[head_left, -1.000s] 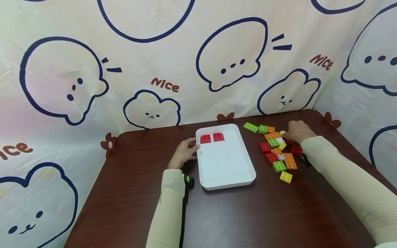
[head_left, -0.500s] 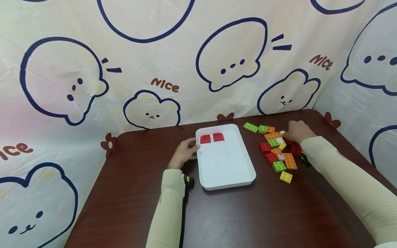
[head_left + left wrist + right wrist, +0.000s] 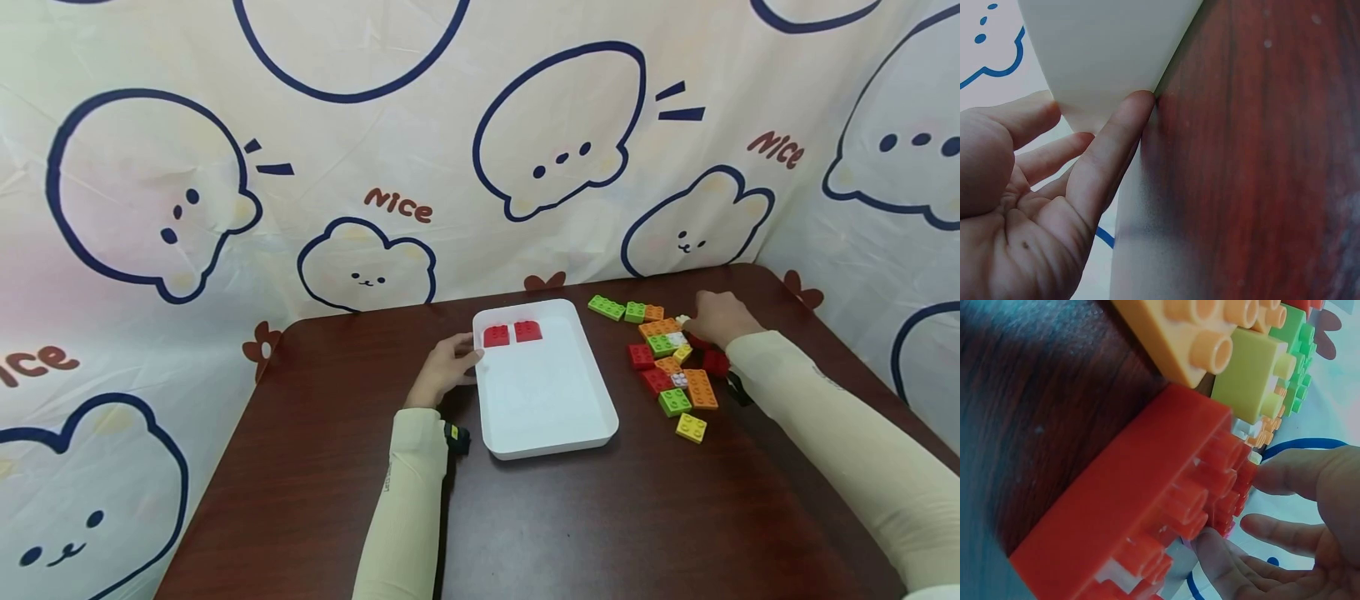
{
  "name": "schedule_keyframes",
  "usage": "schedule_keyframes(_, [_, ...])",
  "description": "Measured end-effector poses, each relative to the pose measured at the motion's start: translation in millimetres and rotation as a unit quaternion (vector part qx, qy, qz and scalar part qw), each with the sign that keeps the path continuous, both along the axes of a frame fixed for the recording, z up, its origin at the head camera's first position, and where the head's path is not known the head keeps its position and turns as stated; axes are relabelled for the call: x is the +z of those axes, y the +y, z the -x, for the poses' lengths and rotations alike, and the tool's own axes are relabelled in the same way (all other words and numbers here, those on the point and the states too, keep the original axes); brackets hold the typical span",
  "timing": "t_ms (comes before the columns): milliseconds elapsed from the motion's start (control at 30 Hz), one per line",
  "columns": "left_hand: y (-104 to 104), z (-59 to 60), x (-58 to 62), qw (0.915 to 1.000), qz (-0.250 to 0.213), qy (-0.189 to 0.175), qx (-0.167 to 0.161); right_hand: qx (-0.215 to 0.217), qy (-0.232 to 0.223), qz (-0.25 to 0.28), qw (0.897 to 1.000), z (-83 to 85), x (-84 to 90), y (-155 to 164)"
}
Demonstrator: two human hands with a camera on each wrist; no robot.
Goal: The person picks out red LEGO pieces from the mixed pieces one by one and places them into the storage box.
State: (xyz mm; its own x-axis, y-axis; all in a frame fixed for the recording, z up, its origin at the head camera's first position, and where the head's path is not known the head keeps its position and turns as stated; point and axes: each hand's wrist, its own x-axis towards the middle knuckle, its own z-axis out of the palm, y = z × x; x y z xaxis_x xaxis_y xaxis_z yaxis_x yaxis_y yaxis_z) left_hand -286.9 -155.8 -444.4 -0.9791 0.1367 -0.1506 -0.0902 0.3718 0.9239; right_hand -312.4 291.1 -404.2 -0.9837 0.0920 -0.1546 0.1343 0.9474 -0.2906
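Observation:
A white tray lies on the table with two red bricks in its far left corner. My left hand holds the tray's left edge; in the left wrist view its thumb and index finger touch the tray wall. At the right, my right hand reaches into a pile of coloured toy bricks. In the right wrist view, its thumb and fingers lie around a studded red brick, partly hidden. A larger red brick stands nearer that camera.
Loose bricks lie right of the tray: a long green one, an orange one, a yellow one, several others. Behind the dark wooden table hangs a printed curtain.

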Motion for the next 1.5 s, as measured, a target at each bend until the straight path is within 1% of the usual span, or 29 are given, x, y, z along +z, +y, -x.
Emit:
schedule_keyframes(433, [-1,3.2,-3.1,1.0000,-0.006,0.001,-0.002,-0.014,-0.001,-0.005,1.000,-4.2,1.8,-5])
schedule_keyframes(733, [-1,1.8,-1.6,1.0000,-0.008,0.000,-0.003,-0.018,-0.030,0.000,0.999,-7.8,2.7,-5])
schedule_keyframes(867, [-1,0.3,0.1,0.9999,-0.010,-0.005,-0.001,-0.013,-0.030,0.006,0.999,-7.7,0.2,-3])
schedule_keyframes(1000, [-1,0.6,0.7,1.0000,-0.006,-0.004,-0.002,-0.006,-0.023,0.008,1.000,-7.7,-0.7,1])
schedule_keyframes(1300, [-1,2.7,-1.4,1.0000,-0.004,0.000,-0.001,0.010,-0.001,0.017,1.000,-10.3,13.8,2])
schedule_keyframes(1500, [-1,1.0,-0.6,1.0000,-0.007,-0.002,-0.001,0.023,0.004,0.020,1.000,-10.4,29.0,-10])
